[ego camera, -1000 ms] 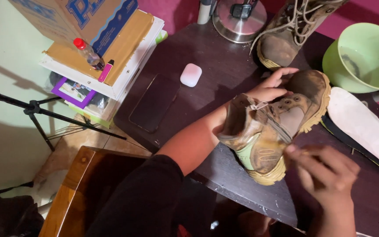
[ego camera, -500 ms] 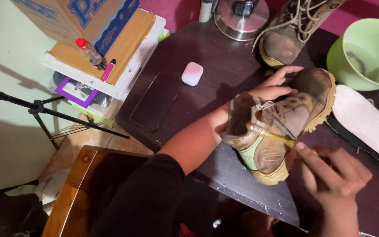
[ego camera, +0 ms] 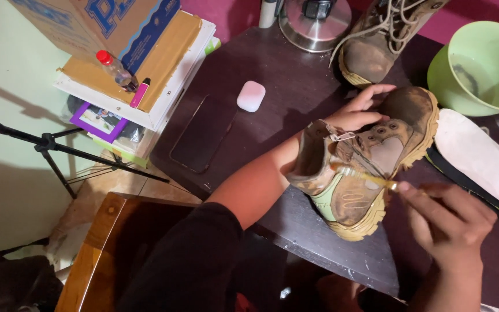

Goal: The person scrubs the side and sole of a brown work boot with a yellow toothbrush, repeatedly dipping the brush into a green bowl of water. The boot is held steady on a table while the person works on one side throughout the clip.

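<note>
**A:** Where's the work sitting?

**B:** A worn tan suede boot with a thick yellowed sole lies on its side on the dark wooden table, near the front edge. The left hand is curled over the boot's upper, steadying it. The right hand is closed in a pinch on a thin yellow-handled brush, bristles against the boot's inner side.

**A:** What could go wrong?

**B:** I'd judge the boot could slide off that front edge if the brush pushes hard towards the person. A wide stroke might also knock the white insole just to the right.

**A:** Room to move?

**B:** Tight on the right: the pale green plastic bowl sits behind the insole, and a second laced boot stands just behind. Leftward there's open tabletop, apart from a dark flat phone and a small white rounded case.
</note>
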